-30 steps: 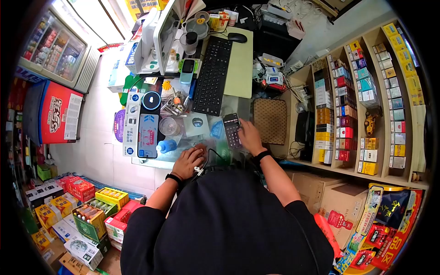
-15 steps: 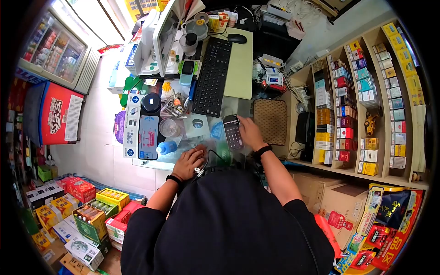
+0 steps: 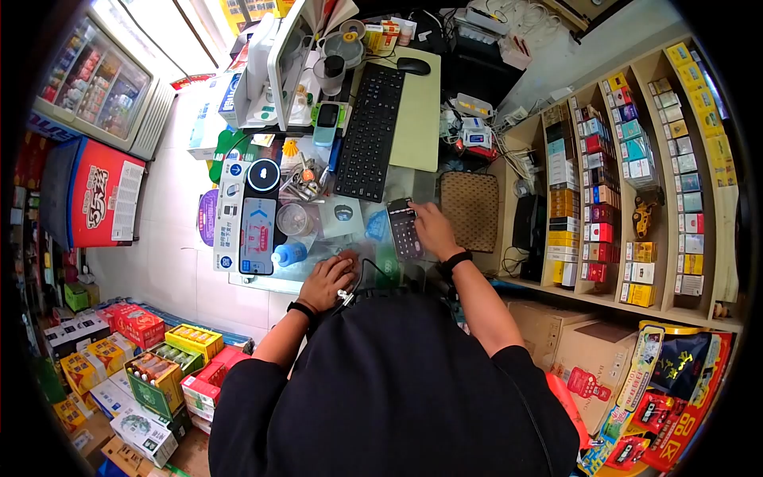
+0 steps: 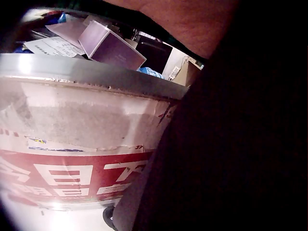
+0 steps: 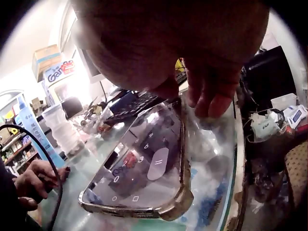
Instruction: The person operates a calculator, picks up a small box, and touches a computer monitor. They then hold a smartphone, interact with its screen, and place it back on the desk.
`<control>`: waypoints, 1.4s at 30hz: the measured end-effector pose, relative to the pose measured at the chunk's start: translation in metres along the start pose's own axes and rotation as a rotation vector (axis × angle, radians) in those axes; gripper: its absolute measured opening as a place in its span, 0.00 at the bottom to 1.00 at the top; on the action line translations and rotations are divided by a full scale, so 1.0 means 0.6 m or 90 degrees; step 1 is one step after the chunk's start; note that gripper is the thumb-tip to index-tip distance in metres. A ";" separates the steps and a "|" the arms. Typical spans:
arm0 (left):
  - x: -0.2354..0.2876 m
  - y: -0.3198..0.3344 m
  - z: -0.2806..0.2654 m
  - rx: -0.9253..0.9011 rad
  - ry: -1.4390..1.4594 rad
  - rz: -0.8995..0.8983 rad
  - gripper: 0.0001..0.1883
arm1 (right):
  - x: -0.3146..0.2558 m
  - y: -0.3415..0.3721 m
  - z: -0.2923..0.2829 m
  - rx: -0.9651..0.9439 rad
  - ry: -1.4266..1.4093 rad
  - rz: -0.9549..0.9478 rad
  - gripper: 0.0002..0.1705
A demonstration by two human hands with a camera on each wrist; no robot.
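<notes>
A phone in a clear case (image 3: 406, 230) lies face up on the glass counter (image 3: 298, 278), its screen lit. My right hand (image 3: 434, 232) is over the phone's right side, with a fingertip at the top of the screen. In the right wrist view the phone (image 5: 144, 163) shows a keypad-like display with a pale oval button, and the other fingers (image 5: 219, 106) hang past its far right edge. My left hand (image 3: 327, 282) rests at the counter's near edge, fingers loosely bent, beside a small brownish thing (image 3: 350, 257). A blue-capped bottle (image 3: 289, 254) stands just beyond it.
A black keyboard (image 3: 369, 131), clear plastic cup (image 3: 295, 219) and payment stand (image 3: 257, 238) occupy the counter. Packs fill the shelves (image 3: 608, 183) at right. In the left wrist view, a bin (image 4: 86, 115) holds papers and a purple box (image 4: 113, 48). A cable (image 5: 58, 192) curves nearby.
My right hand has shifted slightly up along the phone, its fingertip now at the screen's top. The payment stand's round display went dark and is lit again. The left hand stays put.
</notes>
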State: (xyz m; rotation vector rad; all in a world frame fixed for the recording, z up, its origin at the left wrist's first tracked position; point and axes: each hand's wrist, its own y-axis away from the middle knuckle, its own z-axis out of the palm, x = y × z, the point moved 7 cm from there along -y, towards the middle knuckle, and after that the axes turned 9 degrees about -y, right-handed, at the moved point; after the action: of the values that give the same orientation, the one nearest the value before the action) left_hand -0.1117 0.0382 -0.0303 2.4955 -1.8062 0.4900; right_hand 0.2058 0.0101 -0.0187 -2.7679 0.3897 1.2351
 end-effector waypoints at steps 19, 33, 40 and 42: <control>0.001 -0.002 -0.005 0.014 0.003 0.000 0.18 | 0.001 0.021 -0.004 0.004 -0.038 0.058 0.28; 0.002 -0.002 -0.005 0.019 0.006 -0.002 0.17 | -0.052 0.031 0.003 -0.003 0.146 -0.084 0.26; 0.001 -0.002 -0.003 0.018 0.006 -0.001 0.18 | -0.077 0.023 0.012 0.018 0.157 -0.153 0.22; 0.001 -0.001 -0.003 0.022 0.006 -0.001 0.18 | -0.076 0.021 0.012 0.011 0.155 -0.147 0.22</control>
State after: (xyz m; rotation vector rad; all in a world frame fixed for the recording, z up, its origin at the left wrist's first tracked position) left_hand -0.1112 0.0383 -0.0282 2.5118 -1.8077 0.5363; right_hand 0.1680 0.0081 0.0105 -2.8556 0.0905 0.8446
